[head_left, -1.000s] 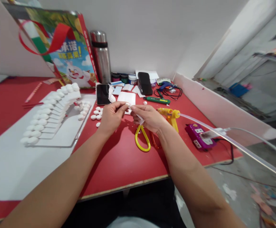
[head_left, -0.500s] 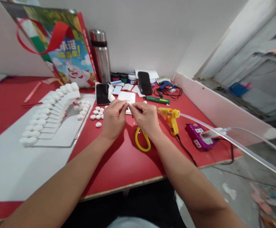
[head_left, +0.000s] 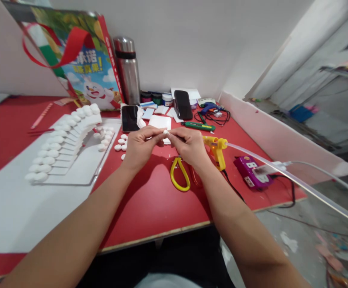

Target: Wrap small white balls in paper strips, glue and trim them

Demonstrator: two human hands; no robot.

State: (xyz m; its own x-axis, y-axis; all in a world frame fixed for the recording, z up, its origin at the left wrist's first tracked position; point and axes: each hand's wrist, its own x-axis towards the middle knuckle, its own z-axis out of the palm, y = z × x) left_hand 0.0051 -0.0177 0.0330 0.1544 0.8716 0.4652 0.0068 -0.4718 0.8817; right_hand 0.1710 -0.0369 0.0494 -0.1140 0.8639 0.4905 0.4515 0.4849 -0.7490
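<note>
"White. One small piece (head_left: 165, 132), between the two hands, above the red table (head_left: 150, 208). Grip?"

"Left hand (head_left: 143, 145): thumb and forefinger pinched on its left side, other fingers curled. Right hand (head_left: 189, 145): thumb and forefinger meet it from the right, remaining fingers bent under."

"Pose of the arms?"

"Both forearms run in from the lower corners and converge; wrists raised, knuckles upward, fingertips almost touching at the piece."

"Shape of the piece?"

"Cannot tell; fingertips cover much of it."

"Obstructions?"

"Hands overlap the near edge of a white sheet (head_left: 159, 121). Right hand and forearm partly hide a red handle (head_left: 195, 176), beside a yellow handle (head_left: 180, 174), and the front of a yellow glue gun (head_left: 218, 153). Left hand cuts off the view of some loose white discs (head_left: 120, 147)."

"Farther out?"

"Left: stepped white model (head_left: 68, 158), edged with rows of similar discs. Beyond the hands: black phone (head_left: 129, 119), green tool (head_left: 199, 126), steel flask (head_left: 129, 76) upright beside a printed bag (head_left: 86, 72). Right: purple power block (head_left: 250, 172), near the gun's clear stick (head_left: 281, 172)."
</note>
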